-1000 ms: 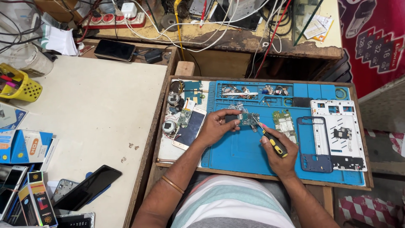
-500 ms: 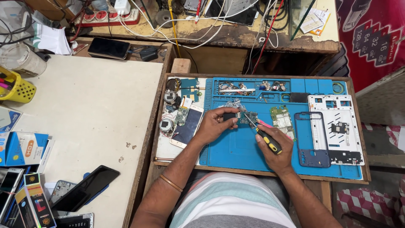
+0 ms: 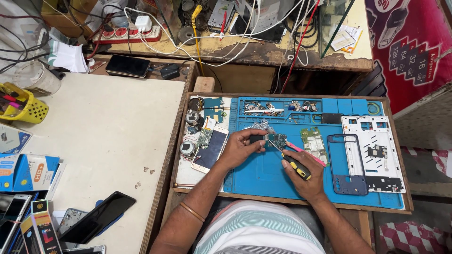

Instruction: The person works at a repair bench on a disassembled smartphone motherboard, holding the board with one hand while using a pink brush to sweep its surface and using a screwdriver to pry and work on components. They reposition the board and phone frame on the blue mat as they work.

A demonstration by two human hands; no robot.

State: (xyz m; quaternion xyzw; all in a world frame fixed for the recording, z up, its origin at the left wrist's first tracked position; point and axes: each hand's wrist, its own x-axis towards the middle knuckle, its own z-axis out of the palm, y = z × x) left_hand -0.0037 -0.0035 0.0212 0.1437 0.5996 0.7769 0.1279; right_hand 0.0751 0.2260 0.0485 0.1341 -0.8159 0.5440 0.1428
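My left hand (image 3: 241, 148) pinches a small green circuit board (image 3: 277, 140) against the blue work mat (image 3: 263, 174). My right hand (image 3: 305, 176) grips a screwdriver (image 3: 293, 164) with a black and yellow handle, its tip touching the board. A pink tool (image 3: 306, 154) lies just right of the screwdriver. A second green circuit board (image 3: 313, 142) rests on the mat beside my right hand.
A dark blue phone frame (image 3: 347, 164) and a white phone chassis (image 3: 376, 155) lie on the mat's right. A white phone (image 3: 211, 149) and small parts sit at its left edge. The side table (image 3: 103, 136) carries a yellow basket (image 3: 21, 103), boxes and dark phones (image 3: 96, 217).
Both hands and the board stay in the same place on the mat; the view has tilted slightly, so things sit a little higher in the frame.
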